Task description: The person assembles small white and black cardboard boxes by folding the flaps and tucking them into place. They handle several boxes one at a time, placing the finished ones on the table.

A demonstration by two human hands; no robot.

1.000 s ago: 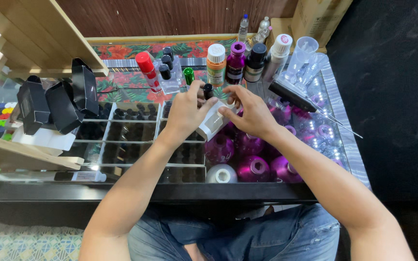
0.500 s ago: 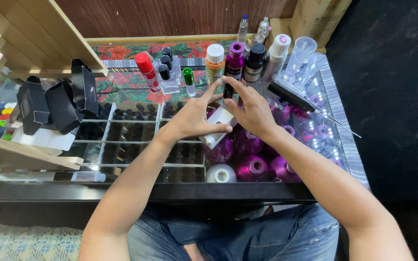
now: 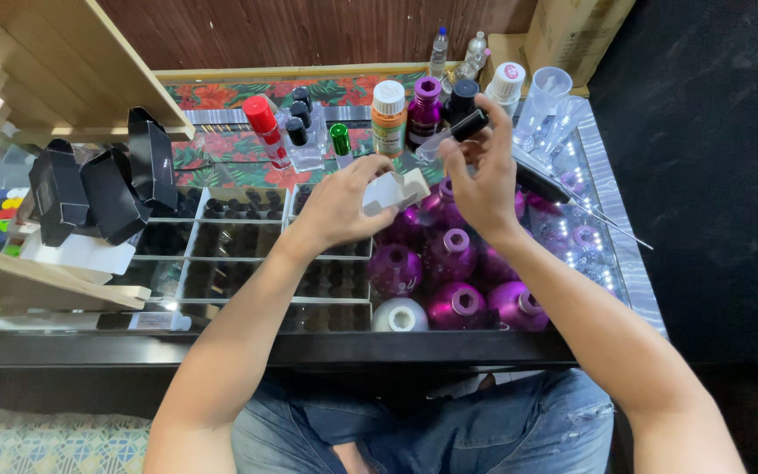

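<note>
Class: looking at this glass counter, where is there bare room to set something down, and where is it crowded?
Free: the glass strip between the black boxes and the left hand, above the trays inside. Crowded: the back row around the orange-labelled bottle, and under the right hand, by the clear cups.

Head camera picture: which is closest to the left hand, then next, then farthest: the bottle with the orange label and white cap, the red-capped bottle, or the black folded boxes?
Measured from the left hand:
1. Bottle with the orange label and white cap, just behind the hand, slightly to its right.
2. Red-capped bottle, farther back and to the left.
3. Black folded boxes, far left, beside the wooden shelf.
</note>
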